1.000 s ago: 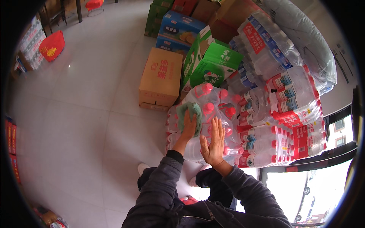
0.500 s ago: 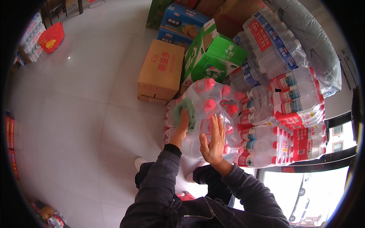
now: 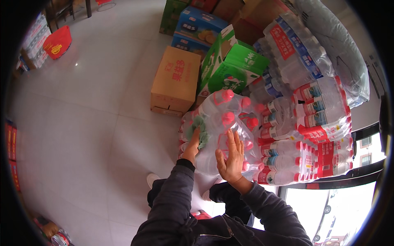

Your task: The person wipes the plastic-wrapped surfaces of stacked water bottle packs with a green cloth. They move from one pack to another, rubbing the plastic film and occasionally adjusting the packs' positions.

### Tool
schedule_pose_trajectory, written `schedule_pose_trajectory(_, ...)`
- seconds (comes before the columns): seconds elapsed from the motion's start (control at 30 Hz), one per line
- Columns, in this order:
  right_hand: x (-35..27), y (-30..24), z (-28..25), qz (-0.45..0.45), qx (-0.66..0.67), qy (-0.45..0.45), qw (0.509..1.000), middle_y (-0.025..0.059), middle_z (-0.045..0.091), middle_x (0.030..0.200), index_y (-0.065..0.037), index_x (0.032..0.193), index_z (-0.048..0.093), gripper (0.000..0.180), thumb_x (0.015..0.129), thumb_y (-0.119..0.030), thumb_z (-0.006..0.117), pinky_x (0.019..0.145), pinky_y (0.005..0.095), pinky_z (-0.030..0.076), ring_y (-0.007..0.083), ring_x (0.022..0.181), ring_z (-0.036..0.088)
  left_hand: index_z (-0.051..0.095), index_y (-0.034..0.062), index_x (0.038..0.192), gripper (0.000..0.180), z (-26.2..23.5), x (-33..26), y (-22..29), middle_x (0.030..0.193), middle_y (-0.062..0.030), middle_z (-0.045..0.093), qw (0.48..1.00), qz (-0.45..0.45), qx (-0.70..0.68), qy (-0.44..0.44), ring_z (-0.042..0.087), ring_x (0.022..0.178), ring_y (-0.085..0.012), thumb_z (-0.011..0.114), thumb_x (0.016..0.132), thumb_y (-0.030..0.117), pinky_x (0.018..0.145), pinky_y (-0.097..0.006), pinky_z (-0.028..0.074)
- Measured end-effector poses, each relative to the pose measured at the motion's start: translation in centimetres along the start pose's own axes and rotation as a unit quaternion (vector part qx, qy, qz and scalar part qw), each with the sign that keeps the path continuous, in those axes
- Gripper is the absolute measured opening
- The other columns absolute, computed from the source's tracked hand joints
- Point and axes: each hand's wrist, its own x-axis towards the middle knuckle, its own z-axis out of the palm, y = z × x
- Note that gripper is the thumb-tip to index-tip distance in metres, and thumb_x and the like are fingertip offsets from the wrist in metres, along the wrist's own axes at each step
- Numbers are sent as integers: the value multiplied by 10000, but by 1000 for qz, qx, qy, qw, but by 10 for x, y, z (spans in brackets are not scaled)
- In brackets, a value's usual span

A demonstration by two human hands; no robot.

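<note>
While a green cloth [image 3: 201, 137] is held at the left edge of the bottle pack [image 3: 211, 143] by the left hand [image 3: 192, 148], finger closure hidden, steadying seems best supplied by the flat, empty right hand [image 3: 231, 161].

Red-lettered brown carton [image 3: 175, 80], white-lettered green box [image 3: 234, 62]

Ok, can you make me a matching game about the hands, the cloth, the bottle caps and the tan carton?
Things:
1. Cloth
2. Right hand
3. Bottle caps
4. Tan carton

Clues:
A. Red
B. Beside the green box
C. Touching the left hand
D. Open, gripping nothing

Pairs: 1-C, 2-D, 3-A, 4-B
</note>
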Motion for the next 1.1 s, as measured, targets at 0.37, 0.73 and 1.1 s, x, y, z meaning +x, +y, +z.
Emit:
schedule_pose_trajectory(0.37, 0, 0, -1, -14, 2, 21, 1000, 187, 370, 1423, 1, 1402, 299, 661, 858, -256, 573, 1082, 531, 181, 403, 1354, 255, 559, 97, 1212, 418, -43, 77, -84, 1019, -1, 614, 979, -22, -176, 99, 594, 879, -124, 474, 942, 405, 773, -269, 475)
schedule_pose_trajectory(0.73, -1, 4, -4, -29, 17, 42, 999, 193, 406, 1390, 27, 1388, 313, 642, 875, -291, 533, 1090, 529, 168, 391, 1345, 277, 483, 83, 1275, 444, 8, 44, 49, 1181, -41, 566, 956, 185, -228, -23, 569, 1031, -169, 447, 956, 389, 850, -324, 476)
schedule_pose_trajectory(1.1, -4, 4, -8, -31, 45, 36, 998, 223, 392, 1381, 47, 1374, 307, 654, 884, -332, 514, 1069, 572, 203, 378, 1332, 302, 158, 133, 1492, 719, 68, 60, 81, 1479, -92, 293, 966, 147, 211, -31, 367, 1278, -184, 437, 947, 510, 988, -286, 357)
